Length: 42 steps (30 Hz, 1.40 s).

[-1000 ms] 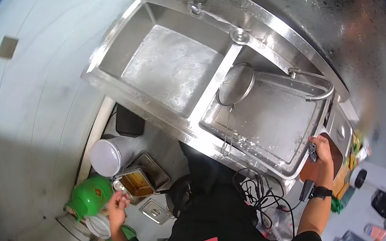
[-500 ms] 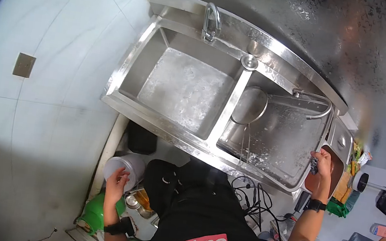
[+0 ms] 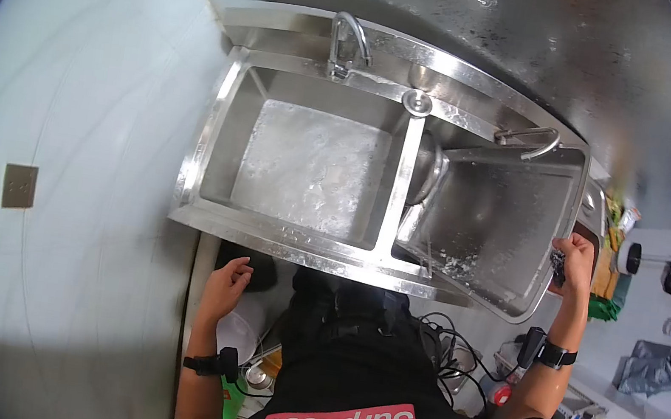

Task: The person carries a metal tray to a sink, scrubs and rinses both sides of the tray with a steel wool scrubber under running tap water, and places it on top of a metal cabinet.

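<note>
My right hand (image 3: pixel 575 259) is closed on a grey steel wool scrubber (image 3: pixel 557 265), its fingers at the right rim of a large rectangular steel pan (image 3: pixel 507 208). The pan sits tilted over the right sink basin, its right side raised, with white bits scattered inside. Left of it, a round metal vessel (image 3: pixel 425 169) is mostly hidden in the basin, with thin rods showing below. My left hand (image 3: pixel 225 287) holds nothing; its fingers are apart and loosely bent, below the front edge of the steel sink (image 3: pixel 296 248).
The left basin (image 3: pixel 311 168) has a wet floor. Two curved faucets (image 3: pixel 350 44) (image 3: pixel 529 141) stand along the back, with a round drain strainer (image 3: pixel 417 103) on the divider. Black cables (image 3: pixel 447 362) hang below the sink. A white bucket (image 3: pixel 241 329) stands under my left hand.
The pan's right side has risen and the pan now tilts, with my right hand at its rim. My left hand has moved up toward the sink front. The view has shifted.
</note>
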Each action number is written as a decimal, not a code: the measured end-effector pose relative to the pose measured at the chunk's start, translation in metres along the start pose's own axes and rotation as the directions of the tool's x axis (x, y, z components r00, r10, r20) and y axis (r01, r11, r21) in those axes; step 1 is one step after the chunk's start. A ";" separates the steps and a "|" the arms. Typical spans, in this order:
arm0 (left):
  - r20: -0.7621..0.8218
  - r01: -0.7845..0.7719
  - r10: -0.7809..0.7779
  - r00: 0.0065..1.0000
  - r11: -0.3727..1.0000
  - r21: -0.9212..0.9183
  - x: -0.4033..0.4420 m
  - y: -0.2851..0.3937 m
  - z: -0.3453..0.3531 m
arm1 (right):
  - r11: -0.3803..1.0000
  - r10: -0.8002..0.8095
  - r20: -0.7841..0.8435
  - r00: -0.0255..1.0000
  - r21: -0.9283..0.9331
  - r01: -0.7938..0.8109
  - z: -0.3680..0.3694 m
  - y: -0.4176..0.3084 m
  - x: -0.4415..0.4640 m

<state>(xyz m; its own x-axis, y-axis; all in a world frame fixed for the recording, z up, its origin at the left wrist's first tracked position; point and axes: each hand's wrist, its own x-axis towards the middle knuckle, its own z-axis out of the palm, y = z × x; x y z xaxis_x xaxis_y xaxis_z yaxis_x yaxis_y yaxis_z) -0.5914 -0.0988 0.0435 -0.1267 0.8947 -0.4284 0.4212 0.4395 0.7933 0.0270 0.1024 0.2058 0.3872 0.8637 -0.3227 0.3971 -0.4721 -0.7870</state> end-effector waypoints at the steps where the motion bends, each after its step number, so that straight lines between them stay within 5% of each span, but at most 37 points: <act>1: 0.023 -0.034 0.034 0.999 0.999 0.002 0.008 -0.002 -0.001 | 1.000 0.010 -0.006 1.000 -0.002 -0.010 -0.001 -0.008 -0.007; 8: 0.144 -0.132 0.135 0.980 0.991 -0.028 0.063 -0.026 -0.010 | 0.997 0.006 -0.145 0.989 -0.079 -0.017 -0.022 -0.059 -0.050; 19: 0.352 -0.219 0.183 0.918 0.974 0.065 0.144 0.026 -0.007 | 0.975 -0.104 -0.454 0.885 -0.224 -0.001 -0.020 -0.116 -0.141; 22: 0.436 -0.287 0.245 0.866 0.957 0.032 0.155 0.044 0.009 | 0.922 -0.236 -0.514 0.825 -0.388 0.022 -0.008 -0.127 -0.184; 29: 0.655 -0.426 0.357 0.666 0.903 -0.059 0.169 0.086 0.072 | 0.886 -0.343 -0.541 0.768 -0.458 0.073 0.008 -0.130 -0.244; 34: 0.753 -0.459 0.419 0.507 0.871 -0.175 0.168 0.105 0.119 | 0.979 -0.202 -0.654 0.729 -0.138 0.147 -0.037 -0.111 -0.285; 37: 0.795 -0.093 0.330 0.510 0.939 -0.330 0.172 0.102 0.156 | 0.977 -0.075 -0.707 0.703 0.088 0.193 -0.023 -0.132 -0.320; 38: 0.835 0.144 0.246 0.492 0.923 -0.357 0.175 0.104 0.167 | 0.967 -0.088 -0.605 0.791 0.140 0.214 -0.042 -0.122 -0.340; 42: 0.870 0.580 0.043 0.491 0.729 -0.363 0.181 0.107 0.206 | 0.974 -0.044 -0.648 0.761 0.141 0.177 -0.079 -0.092 -0.399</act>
<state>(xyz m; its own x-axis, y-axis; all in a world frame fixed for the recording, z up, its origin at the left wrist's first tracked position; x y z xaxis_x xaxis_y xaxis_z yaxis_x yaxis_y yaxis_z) -0.3838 0.0939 -0.0382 0.7376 0.3884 -0.5524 -0.0925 0.8685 0.4870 -0.0987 -0.2125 0.4488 0.8159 0.5635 0.1298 0.3379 -0.2825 -0.8978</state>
